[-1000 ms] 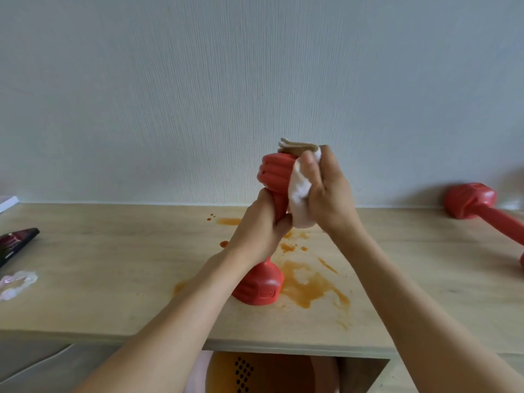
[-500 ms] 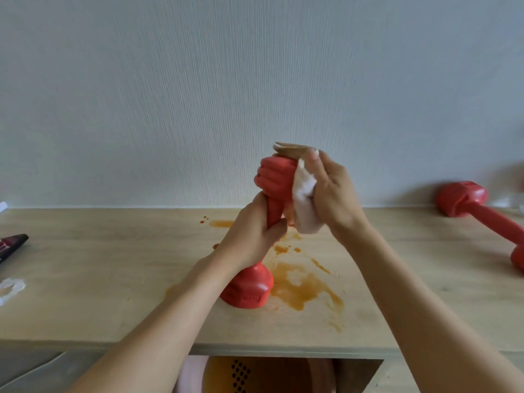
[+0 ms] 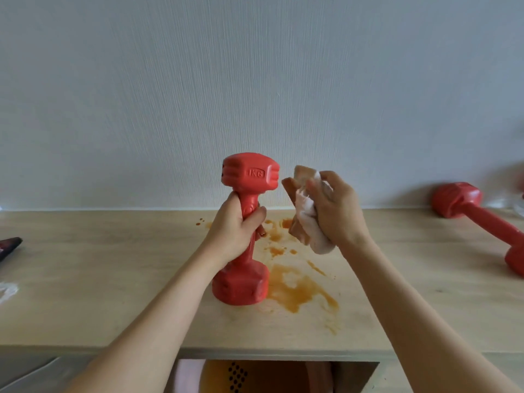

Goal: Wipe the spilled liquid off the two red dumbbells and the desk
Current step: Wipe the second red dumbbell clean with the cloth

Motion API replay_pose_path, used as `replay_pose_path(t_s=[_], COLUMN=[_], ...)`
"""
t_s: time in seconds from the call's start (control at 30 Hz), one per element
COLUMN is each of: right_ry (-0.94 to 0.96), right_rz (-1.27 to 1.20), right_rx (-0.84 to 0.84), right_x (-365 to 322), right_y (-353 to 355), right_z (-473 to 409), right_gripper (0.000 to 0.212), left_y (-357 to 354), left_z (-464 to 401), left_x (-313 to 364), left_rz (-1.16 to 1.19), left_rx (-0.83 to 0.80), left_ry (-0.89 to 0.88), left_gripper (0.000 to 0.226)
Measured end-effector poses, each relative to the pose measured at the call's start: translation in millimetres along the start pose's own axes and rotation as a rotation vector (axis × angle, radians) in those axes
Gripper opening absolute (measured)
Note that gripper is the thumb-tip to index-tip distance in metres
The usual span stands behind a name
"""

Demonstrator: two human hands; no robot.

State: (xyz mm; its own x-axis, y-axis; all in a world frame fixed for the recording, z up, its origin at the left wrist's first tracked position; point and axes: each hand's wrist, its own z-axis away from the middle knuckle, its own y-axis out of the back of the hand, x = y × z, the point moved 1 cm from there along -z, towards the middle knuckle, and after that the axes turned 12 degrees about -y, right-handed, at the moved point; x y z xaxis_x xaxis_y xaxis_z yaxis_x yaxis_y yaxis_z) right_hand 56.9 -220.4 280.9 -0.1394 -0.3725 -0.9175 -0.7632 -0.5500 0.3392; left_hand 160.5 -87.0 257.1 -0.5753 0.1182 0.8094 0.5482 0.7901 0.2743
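Note:
A red dumbbell [image 3: 249, 177] marked 1KG stands upright on the wooden desk [image 3: 99, 273]. My left hand [image 3: 236, 225] grips its handle. A crumpled white tissue [image 3: 304, 214], stained brown, is gripped by my right hand [image 3: 337, 211] just right of the dumbbell's top head, apart from it. An orange-brown spill [image 3: 295, 287] spreads over the desk to the right of the dumbbell's base, with smaller splashes behind it. The second red dumbbell [image 3: 482, 219] lies at the far right of the desk.
A dark object [image 3: 8, 245] pokes in at the desk's left edge, with a whitish crumpled thing [image 3: 7, 290] in front of it. Below the desk's front edge is an opening with an orange and pink object [image 3: 255, 377]. A pale wall stands behind the desk.
My right hand with the tissue has come off the dumbbell's top head and moved to the right, uncovering it. My left hand keeps its grip on the handle.

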Motion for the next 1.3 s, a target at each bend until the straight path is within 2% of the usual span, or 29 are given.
replay_pose_path(t_s=[0.1, 0.2, 0.3, 0.37, 0.43, 0.53, 0.63, 0.67, 0.77, 0.83, 0.9, 0.97, 1.0, 1.07, 1.13, 1.2, 1.3], right_ry=[0.224, 0.407, 0.402, 0.343, 0.331, 0.434, 0.522, 0.493, 0.290, 0.245, 0.278, 0.371, 0.437, 0.504, 0.437, 0.360, 0.387], right_rz=[0.190, 0.404, 0.557, 0.588, 0.632, 0.723, 0.727, 0.741, 0.794, 0.738, 0.681, 0.626, 0.588, 0.541, 0.547, 0.587, 0.586], right_rx=[-0.025, 0.080, 0.159, 0.129, 0.112, 0.222, 0.425, 0.428, 0.224, 0.141, 0.128, 0.136, 0.145, 0.156, 0.140, 0.138, 0.207], right_x=[-15.6, -26.0, -25.7, -22.1, -19.9, -22.7, -29.9, -28.7, -17.5, -13.2, -16.3, -23.8, -29.0, -34.0, -28.8, -18.1, -16.0], right_y=[-10.9, -21.1, -17.5, -13.0, -9.7, -12.2, -15.1, -15.0, -10.3, -6.9, -8.8, -13.1, -14.6, -15.9, -16.9, -15.0, -14.8], right_z=[21.2, 32.2, 20.5, 14.3, 13.3, 19.3, 23.2, 22.3, 13.0, 8.2, 11.5, 19.4, 25.0, 30.4, 26.3, 19.2, 20.2], right_gripper=[0.027, 0.028, 0.012, 0.002, 0.001, 0.011, 0.015, 0.013, 0.004, 0.006, 0.006, 0.020, 0.020, 0.004, 0.010, 0.006, 0.020], left_y=[-0.7, -0.9, -3.9, -6.6, -7.6, -5.7, -5.4, -5.9, -8.0, -8.9, -6.8, -3.4, -1.6, 0.4, -1.1, -3.8, -4.3], left_z=[-1.4, -1.5, 1.4, 2.2, 1.0, -0.6, -2.1, -2.3, -0.7, -0.3, -0.5, -1.0, -1.0, -1.1, -0.7, -0.1, -1.8], left_x=[-1.3, 1.5, 4.6, 5.5, 5.1, 5.1, 6.3, 6.6, 6.4, 6.2, 5.0, 4.3, 3.9, 3.5, 3.8, 4.5, 4.1], left_rz=[0.017, -0.107, -0.129, -0.177, -0.209, -0.222, -0.259, -0.268, -0.245, -0.233, -0.201, -0.153, -0.130, -0.119, -0.157, -0.182, -0.201], left_rx=[0.045, 0.048, -0.002, -0.060, -0.076, -0.051, -0.068, -0.087, -0.129, -0.144, -0.129, -0.074, -0.049, -0.031, -0.049, -0.064, -0.061], left_ry=[0.030, -0.012, -0.043, -0.060, -0.074, -0.070, -0.089, -0.092, -0.106, -0.121, -0.105, -0.068, -0.049, -0.041, -0.051, -0.055, -0.045], left_gripper=[0.016, 0.011, 0.015, 0.013, 0.010, 0.010, 0.012, 0.012, 0.012, 0.011, 0.012, 0.017, 0.017, 0.018, 0.016, 0.012, 0.013])
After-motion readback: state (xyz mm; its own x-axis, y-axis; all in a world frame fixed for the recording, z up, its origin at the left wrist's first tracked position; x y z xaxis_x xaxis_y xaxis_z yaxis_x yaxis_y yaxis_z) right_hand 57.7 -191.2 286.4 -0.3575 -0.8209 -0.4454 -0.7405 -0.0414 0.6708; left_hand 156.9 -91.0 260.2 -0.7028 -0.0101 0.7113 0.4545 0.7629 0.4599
